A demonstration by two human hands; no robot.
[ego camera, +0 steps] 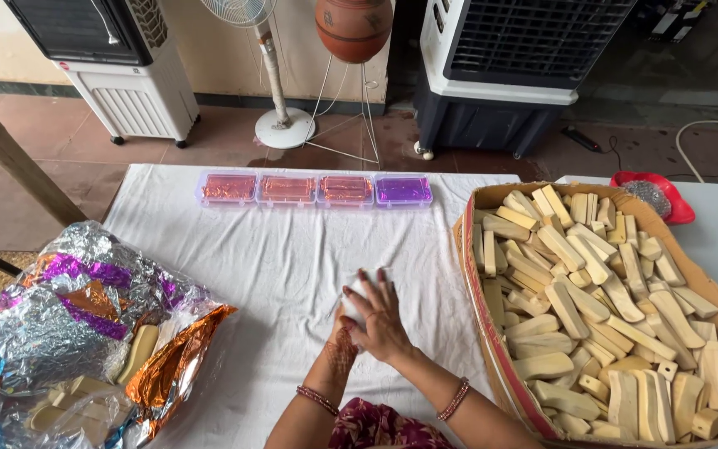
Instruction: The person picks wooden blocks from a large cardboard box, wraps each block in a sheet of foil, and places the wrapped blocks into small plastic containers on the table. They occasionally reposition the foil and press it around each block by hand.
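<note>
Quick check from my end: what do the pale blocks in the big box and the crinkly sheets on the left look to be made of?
Blocks: likely unfinished wood, pale cream, matte, with sawn-looking flat ends. Sheets: thin metallic foil or film, mirror-shiny, creased, in silver, purple and orange. Box: brown cardboard.

Four clear rectangular plastic boxes (315, 189) stand in a row at the table's far edge: three hold orange foil, the rightmost purple. A large open cardboard carton (492, 333) at right is full of pale cream bars. A crumpled bag of silver, orange and purple foil (60, 324) lies at left.
</note>
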